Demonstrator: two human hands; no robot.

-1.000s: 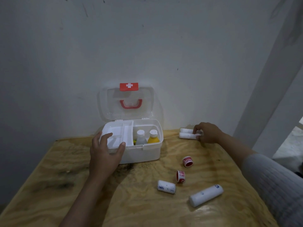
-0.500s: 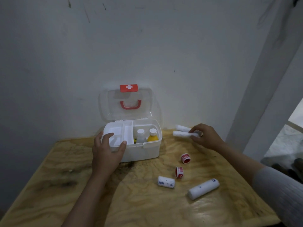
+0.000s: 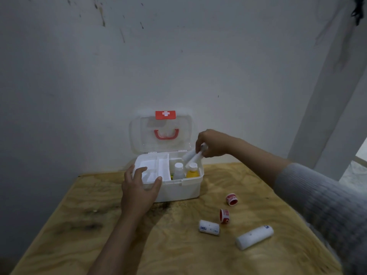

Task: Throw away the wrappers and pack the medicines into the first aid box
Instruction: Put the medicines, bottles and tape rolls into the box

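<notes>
Left hand (image 3: 139, 192) grips the near left corner of the first aid box (image 3: 178, 190), fingers curled over the rim, probably to steady it on the desk (image 3: 178, 251). Loose rolls (image 3: 254, 237) (four in all) lie nearer, unpacked. Right hand (image 3: 213, 143) pinches two thin white rolls (image 3: 192, 155) above the bottle compartment, tilted down for insertion.
</notes>
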